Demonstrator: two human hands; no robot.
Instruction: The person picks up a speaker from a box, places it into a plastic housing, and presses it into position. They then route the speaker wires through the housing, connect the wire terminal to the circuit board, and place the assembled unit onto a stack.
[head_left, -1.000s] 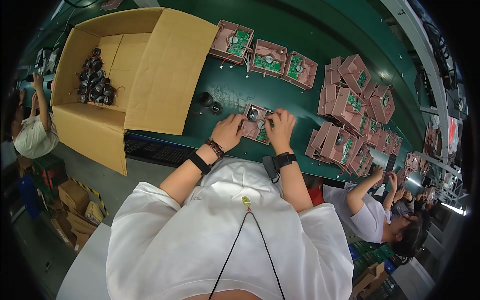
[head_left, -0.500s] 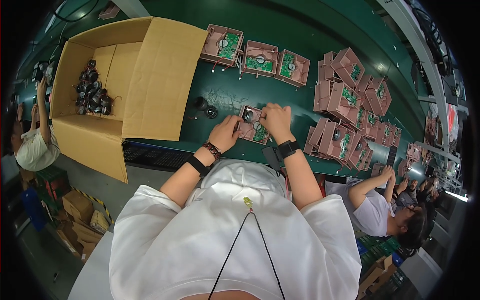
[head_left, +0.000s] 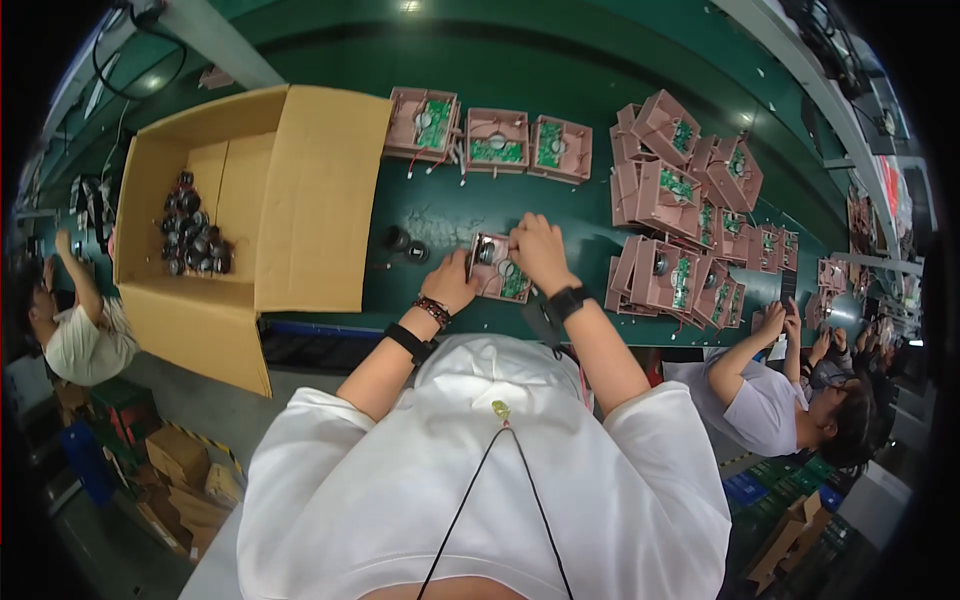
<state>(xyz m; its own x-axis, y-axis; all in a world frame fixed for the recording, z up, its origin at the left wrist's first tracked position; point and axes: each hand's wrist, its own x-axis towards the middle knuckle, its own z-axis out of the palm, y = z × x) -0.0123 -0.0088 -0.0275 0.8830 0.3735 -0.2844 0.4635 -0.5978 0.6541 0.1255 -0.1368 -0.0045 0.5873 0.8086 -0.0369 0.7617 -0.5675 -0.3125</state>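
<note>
In front of me on the green bench lies a small pink plastic housing (head_left: 480, 287), tilted a little, with a green circuit board (head_left: 516, 283) in its near right part. A round black speaker (head_left: 488, 251) sits in its far left part. My left hand (head_left: 450, 283) grips the housing's left wall, thumb and fingers closed on it. My right hand (head_left: 540, 252) is at the far right corner, fingers curled in a pinch; whatever is between the fingertips is hidden. Two loose black speakers, one dark (head_left: 396, 238) and one beside it (head_left: 417, 251), lie left of the housing.
An open cardboard box (head_left: 320, 200) holding several speakers stands at the left. Pink housings with boards line the far side, one of them (head_left: 497, 135) in the middle. More housings (head_left: 665, 195) are stacked at the right. Co-workers (head_left: 765, 400) sit along the bench.
The whole view has shifted, so the bench things appear lower and slightly left. Both hands stay at the housing; the right hand's fingers have moved slightly over its far right corner.
</note>
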